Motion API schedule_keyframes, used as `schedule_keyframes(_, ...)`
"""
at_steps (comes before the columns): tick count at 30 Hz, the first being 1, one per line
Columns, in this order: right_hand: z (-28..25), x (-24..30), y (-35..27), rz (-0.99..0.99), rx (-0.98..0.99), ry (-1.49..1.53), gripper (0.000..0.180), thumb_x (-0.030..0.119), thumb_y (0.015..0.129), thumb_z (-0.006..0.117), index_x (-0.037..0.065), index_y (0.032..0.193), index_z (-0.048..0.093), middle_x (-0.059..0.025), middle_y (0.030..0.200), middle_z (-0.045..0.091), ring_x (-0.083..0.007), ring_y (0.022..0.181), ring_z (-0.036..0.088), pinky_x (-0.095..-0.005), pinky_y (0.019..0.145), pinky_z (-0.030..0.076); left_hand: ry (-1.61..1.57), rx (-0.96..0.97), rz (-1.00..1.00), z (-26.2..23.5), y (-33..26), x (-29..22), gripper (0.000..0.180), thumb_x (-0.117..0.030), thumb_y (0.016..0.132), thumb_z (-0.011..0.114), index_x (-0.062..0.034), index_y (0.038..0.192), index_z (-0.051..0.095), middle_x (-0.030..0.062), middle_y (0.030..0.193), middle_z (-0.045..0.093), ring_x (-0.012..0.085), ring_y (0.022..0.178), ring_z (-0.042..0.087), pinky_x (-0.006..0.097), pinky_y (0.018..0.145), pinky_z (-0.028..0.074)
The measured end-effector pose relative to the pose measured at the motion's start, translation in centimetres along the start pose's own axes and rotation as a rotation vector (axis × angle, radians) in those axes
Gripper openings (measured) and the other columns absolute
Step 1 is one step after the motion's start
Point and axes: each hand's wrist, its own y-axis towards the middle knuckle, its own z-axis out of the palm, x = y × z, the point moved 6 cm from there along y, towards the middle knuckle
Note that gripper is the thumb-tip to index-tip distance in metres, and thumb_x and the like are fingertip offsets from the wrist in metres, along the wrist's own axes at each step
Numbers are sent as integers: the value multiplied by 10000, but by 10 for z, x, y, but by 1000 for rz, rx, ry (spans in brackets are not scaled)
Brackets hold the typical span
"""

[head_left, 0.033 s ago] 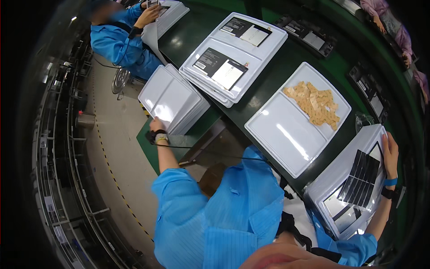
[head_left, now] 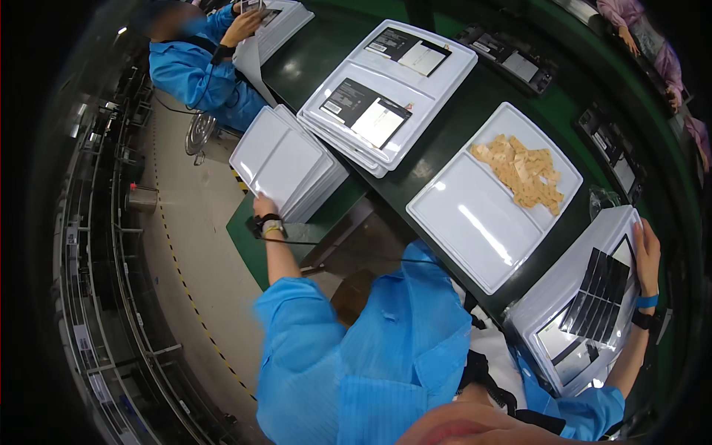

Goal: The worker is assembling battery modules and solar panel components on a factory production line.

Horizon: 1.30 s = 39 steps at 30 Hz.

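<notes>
To the left, my left hand (head_left: 262,205) is closed on the near edge of a white tray (head_left: 280,154) at the top of a stack. On the far right, my right hand (head_left: 647,256) lies with fingers stretched along the outer rim of another white tray stack (head_left: 552,259), partly wrapped in clear plastic. A black sheet with pale lines (head_left: 595,297) lies over that stack, on top of flat black-and-white battery-like packs (head_left: 569,350). Between my hands a two-part white tray (head_left: 460,230) carries a heap of small tan paper-like pieces (head_left: 521,170).
Ahead, stacked white trays (head_left: 437,100) bear flat black-and-white packs (head_left: 365,113) on the dark green table (head_left: 393,194). Black holders (head_left: 508,59) line its far side. A co-worker in blue (head_left: 200,70) works at the upper left. A cable runs from my left wrist.
The bright glare on the top tray at my left hand has faded, and that tray has shifted very slightly. My left wrist has turned a little; my right hand stays still.
</notes>
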Motion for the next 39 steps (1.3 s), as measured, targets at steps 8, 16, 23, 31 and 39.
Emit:
schedule_keyframes(8, -8, 6, -8, 21, -45, -39, 488, 349, 1082, 557, -69, 1324, 624, -171, 1196, 722, -186, 1127, 637, -298, 1029, 447, -35, 179, 60, 32, -13, -7, 489, -370, 1068, 444, 49, 1183, 669, 321, 1185, 685, 503, 1146, 631, 525, 967, 497)
schedule_keyframes(16, -7, 3, -1, -36, -41, 44, 402, 284, 1102, 513, -73, 1226, 649, -121, 1069, 700, -141, 1020, 600, -274, 970, 448, -124, 250, 63, 40, 12, -10, 516, -319, 1059, 434, 147, 1161, 632, 370, 1180, 664, 522, 1151, 620, 517, 959, 491)
schedule_keyframes(23, -13, -6, -6, -28, -75, 147, 405, 279, 1108, 502, -78, 1220, 656, -82, 1077, 700, -114, 1028, 585, -255, 974, 436, -134, 230, 125, 31, -24, -4, 499, -286, 1053, 434, 156, 1199, 614, 362, 1187, 653, 534, 1185, 592, 543, 1006, 469)
schedule_keyframes(31, -27, -7, -5, -10, -140, 409, 474, 366, 1119, 465, -23, 1275, 686, -108, 1208, 719, -168, 1151, 644, -301, 1041, 452, -474, 221, 933, -69, -93, -293, 502, -227, 905, 785, -41, 1344, 631, 222, 1289, 658, 359, 1194, 640, 415, 1028, 504)
schedule_keyframes(39, -76, 31, -36, -126, -264, 348, 481, 369, 1122, 441, -3, 1321, 671, -137, 1300, 704, -205, 1263, 632, -332, 1058, 459, -64, 721, 1756, -67, -241, -468, 915, -466, 597, 966, -11, 1310, 618, 249, 1468, 516, 464, 1374, 464, 505, 1152, 376)
